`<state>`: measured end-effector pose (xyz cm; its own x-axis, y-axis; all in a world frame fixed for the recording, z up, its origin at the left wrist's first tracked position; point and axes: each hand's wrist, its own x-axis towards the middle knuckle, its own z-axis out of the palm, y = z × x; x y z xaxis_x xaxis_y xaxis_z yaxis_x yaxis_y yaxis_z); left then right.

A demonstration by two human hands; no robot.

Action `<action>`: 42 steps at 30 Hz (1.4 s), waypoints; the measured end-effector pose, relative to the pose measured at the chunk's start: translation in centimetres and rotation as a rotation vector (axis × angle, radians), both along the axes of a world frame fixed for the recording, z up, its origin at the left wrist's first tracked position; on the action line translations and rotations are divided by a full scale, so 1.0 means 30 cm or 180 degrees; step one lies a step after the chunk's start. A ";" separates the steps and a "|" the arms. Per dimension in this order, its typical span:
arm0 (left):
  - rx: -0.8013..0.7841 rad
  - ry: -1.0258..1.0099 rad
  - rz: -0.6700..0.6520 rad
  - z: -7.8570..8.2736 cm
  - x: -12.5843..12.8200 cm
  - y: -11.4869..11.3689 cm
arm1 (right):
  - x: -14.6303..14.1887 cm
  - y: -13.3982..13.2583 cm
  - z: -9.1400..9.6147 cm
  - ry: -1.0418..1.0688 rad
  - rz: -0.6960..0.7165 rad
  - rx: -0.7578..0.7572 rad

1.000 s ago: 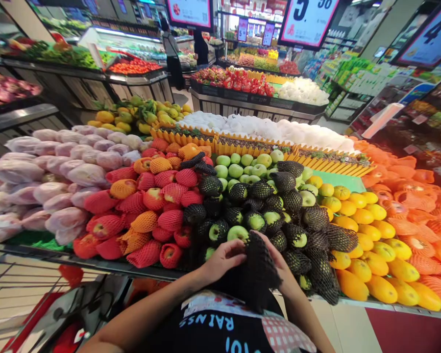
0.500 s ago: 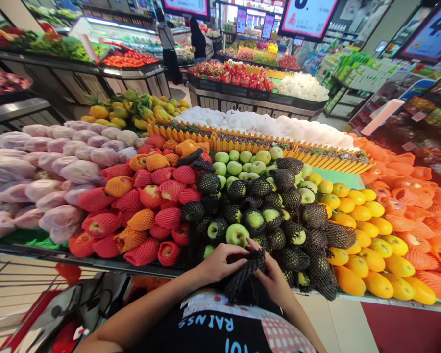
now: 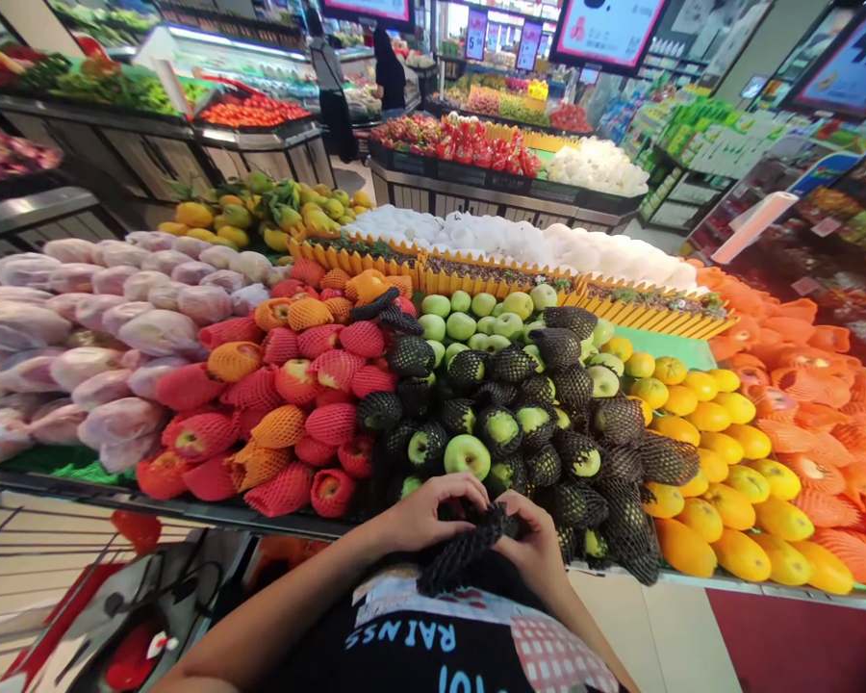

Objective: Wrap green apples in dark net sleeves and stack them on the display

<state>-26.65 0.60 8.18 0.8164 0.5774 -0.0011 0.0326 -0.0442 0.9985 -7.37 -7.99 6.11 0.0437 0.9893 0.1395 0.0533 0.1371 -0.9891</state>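
Note:
A black foam fruit net (image 3: 458, 558) is pinched between both hands, close to my body at the front edge of the display. My left hand (image 3: 439, 510) has its fingers curled on the upper left of the net. My right hand (image 3: 532, 534) grips its upper right end. Just beyond my fingers lies a bare green apple (image 3: 467, 457). Around it are green apples in black foam nets (image 3: 500, 429), some partly covered. Whether anything is inside the held net is hidden.
Red and orange netted apples (image 3: 332, 423) lie to the left, with wrapped pale fruit (image 3: 122, 327) farther left. Yellow-orange fruit (image 3: 736, 520) fills the right side. A shopping cart (image 3: 36, 577) stands at lower left. Two people (image 3: 328, 87) are in the background.
Both hands have drawn slightly back toward my body, off the bare green apple. The black net has swung a little left and lies more slanted.

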 end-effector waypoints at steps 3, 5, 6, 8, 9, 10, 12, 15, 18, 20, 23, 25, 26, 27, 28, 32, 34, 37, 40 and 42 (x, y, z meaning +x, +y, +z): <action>0.0061 -0.0075 0.0142 -0.006 -0.001 -0.003 | -0.009 0.001 -0.001 0.0076 -0.0099 0.0058; 0.0088 -0.0052 0.0355 -0.013 0.002 -0.006 | -0.012 0.004 -0.003 0.0130 -0.0236 0.0019; 0.0086 -0.0016 0.0461 -0.016 0.006 -0.008 | -0.012 0.007 -0.004 0.0175 -0.0311 -0.0021; 0.0043 0.0078 0.0684 -0.015 0.014 -0.009 | -0.009 0.016 -0.004 0.0251 -0.0429 -0.0120; 0.0009 0.0112 0.0800 -0.011 0.018 -0.007 | -0.005 0.023 -0.001 0.0252 -0.0459 -0.0171; -0.0034 0.0123 0.0914 -0.005 0.021 -0.003 | -0.001 0.034 0.005 0.0230 -0.0470 -0.0219; -0.0135 0.0062 0.1064 0.012 0.026 0.012 | 0.012 0.062 0.025 0.0160 -0.0469 -0.0295; -0.0209 -0.0091 0.0996 0.042 0.034 0.045 | 0.029 0.120 0.072 0.0102 -0.0475 -0.0372; -0.0183 -0.0047 0.0905 0.062 0.044 0.074 | 0.028 0.172 0.125 0.0032 -0.0477 -0.0250; -0.0239 -0.0040 0.0911 0.068 0.049 0.085 | 0.020 0.194 0.153 0.0056 -0.0458 -0.0143; -0.0535 -0.0312 0.1123 0.066 0.045 0.097 | 0.019 0.206 0.175 0.0343 -0.0390 -0.0193; -0.0915 -0.0594 0.1409 0.060 0.030 0.105 | 0.030 0.204 0.178 0.0797 -0.0381 -0.0336; -0.1176 -0.0735 0.1535 0.056 0.019 0.109 | 0.037 0.201 0.176 0.1111 -0.0355 -0.0441; -0.1481 -0.0862 0.1629 0.052 0.008 0.112 | 0.043 0.196 0.172 0.1457 -0.0300 -0.0574; -0.1808 -0.0961 0.1680 0.047 -0.004 0.115 | 0.047 0.189 0.165 0.1811 -0.0217 -0.0733; -0.2645 -0.1023 0.1498 0.029 -0.040 0.120 | 0.020 0.139 0.101 0.2580 0.0145 -0.1365; -0.2509 -0.0850 0.1350 0.020 -0.043 0.125 | -0.015 0.108 0.054 0.2516 0.0211 -0.1550; -0.1607 -0.0331 0.1312 0.004 -0.030 0.135 | -0.063 0.074 -0.011 0.1852 0.0329 -0.1709; -0.0446 0.0199 0.1318 -0.014 -0.006 0.152 | -0.083 0.064 -0.043 0.1214 0.0409 -0.1702; 0.0186 0.0530 0.1336 -0.027 0.012 0.169 | -0.081 0.068 -0.049 0.1066 0.0178 -0.1586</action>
